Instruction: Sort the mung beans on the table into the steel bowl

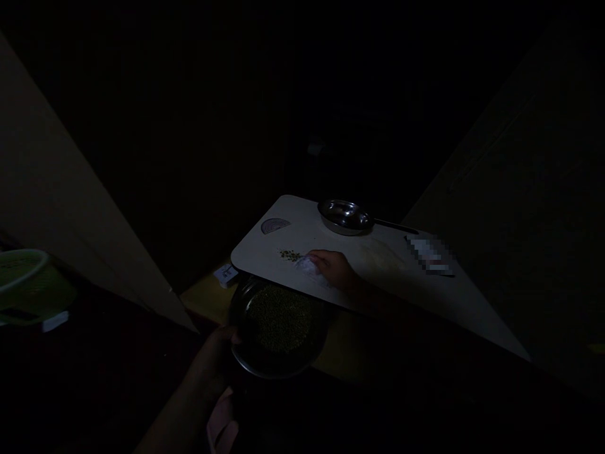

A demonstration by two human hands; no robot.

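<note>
My left hand is closed on the near left rim of a round metal bowl, its thumb over the edge. A layer of small greenish grains or beans lies inside. The bowl is held just below the near edge of a white tabletop. On that top, my right hand is closed on a pale, thin, crumpled-looking piece; I cannot make out its material. The piece lies beside a small scatter of loose grains on the table. Dim light hides most finger detail.
An empty-looking shiny metal bowl stands at the table's back edge. A half-round grey piece or print is at the left, a blurred-out flat object at the right. A small white box sits below; a green basket is far left.
</note>
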